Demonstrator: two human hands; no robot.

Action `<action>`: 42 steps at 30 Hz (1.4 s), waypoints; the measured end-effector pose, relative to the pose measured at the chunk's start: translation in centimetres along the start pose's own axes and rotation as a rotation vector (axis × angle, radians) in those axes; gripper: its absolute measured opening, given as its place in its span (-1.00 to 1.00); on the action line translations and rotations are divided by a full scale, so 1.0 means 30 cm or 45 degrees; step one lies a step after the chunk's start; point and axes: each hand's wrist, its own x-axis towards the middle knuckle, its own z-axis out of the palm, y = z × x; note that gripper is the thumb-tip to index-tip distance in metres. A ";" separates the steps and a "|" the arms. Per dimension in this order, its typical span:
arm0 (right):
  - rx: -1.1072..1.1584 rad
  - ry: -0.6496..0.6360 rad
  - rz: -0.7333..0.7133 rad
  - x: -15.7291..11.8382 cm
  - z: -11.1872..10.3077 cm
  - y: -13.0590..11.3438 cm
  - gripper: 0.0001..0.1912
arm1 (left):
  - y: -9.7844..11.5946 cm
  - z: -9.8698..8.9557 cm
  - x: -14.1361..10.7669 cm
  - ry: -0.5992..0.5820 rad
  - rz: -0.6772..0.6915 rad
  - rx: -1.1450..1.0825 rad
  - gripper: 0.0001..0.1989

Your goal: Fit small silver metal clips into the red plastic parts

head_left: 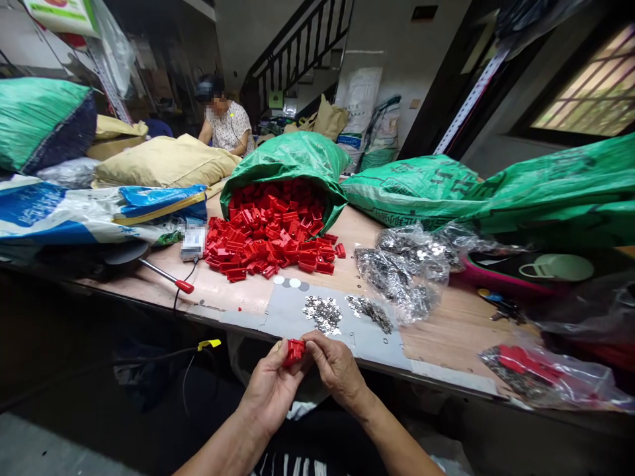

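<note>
A small red plastic part (294, 352) is held in front of the table's near edge. My left hand (272, 387) grips it between thumb and fingers. My right hand (337, 370) is closed in a pinch at the part's right side; whether its fingertips hold a small piece is hidden. Just beyond my hands, a pile of small silver metal pieces (322, 315) lies on a grey sheet (285, 311), with a second metal pile (371, 313) to its right. Farther back, many red parts (270, 241) spill from an open green sack (292, 155).
Clear bags of metal pieces (399, 271) lie right of the piles. A red-tipped lever (184, 286) is at the left edge. Green sacks (421, 188) line the back right, near a pink bin (510, 281). A person (231, 125) sits behind the table.
</note>
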 end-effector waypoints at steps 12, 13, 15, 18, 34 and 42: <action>-0.605 0.189 0.245 0.194 -0.184 0.133 -0.71 | -0.014 -0.239 0.050 0.167 0.171 0.878 -0.66; -0.707 0.170 0.305 0.225 -0.199 0.157 -0.68 | -0.018 -0.257 0.059 0.183 0.208 0.918 -0.60; -0.761 0.163 0.347 0.281 -0.222 0.201 -0.61 | -0.024 -0.284 0.071 0.188 0.210 0.988 -0.52; -0.807 0.149 0.377 0.350 -0.237 0.247 -0.51 | -0.031 -0.307 0.076 0.173 0.162 1.079 -0.44; -0.698 0.201 0.174 0.226 -0.230 0.135 -0.80 | 0.031 -0.112 -0.010 -0.135 0.067 1.048 -0.61; 0.053 -0.233 -0.001 -0.044 -0.088 -0.065 -0.84 | 0.020 -0.044 -0.041 -0.095 0.102 0.763 -0.53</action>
